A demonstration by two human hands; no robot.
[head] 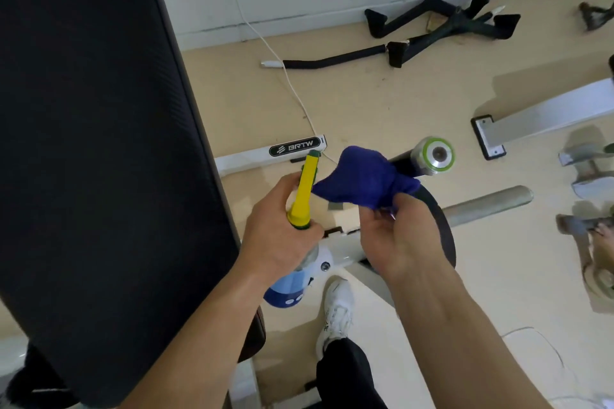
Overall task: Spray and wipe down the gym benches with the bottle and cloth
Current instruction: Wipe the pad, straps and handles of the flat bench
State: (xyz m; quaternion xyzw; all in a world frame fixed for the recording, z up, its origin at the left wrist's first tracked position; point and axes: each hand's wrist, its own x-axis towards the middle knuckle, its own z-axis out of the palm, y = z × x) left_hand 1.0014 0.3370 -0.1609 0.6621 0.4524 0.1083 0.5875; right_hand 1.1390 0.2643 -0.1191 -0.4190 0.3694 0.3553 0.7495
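A long black padded gym bench (99,149) fills the left side of the head view. My left hand (282,229) grips a spray bottle (304,196) by its neck; the yellow and green spray head points away from me and the clear body with a blue label hangs below the hand. My right hand (398,236) pinches a bunched dark blue cloth (362,176) just to the right of the spray head. Both hands hover beside the bench's right edge, above its white frame.
The white frame bar marked BRTW (265,153) lies on the beige floor. A steel bar with a green-ringed end (435,156) and a grey bar (488,206) stick out to the right. Black cable handles (442,23) lie by the wall. My white shoe (335,309) stands below.
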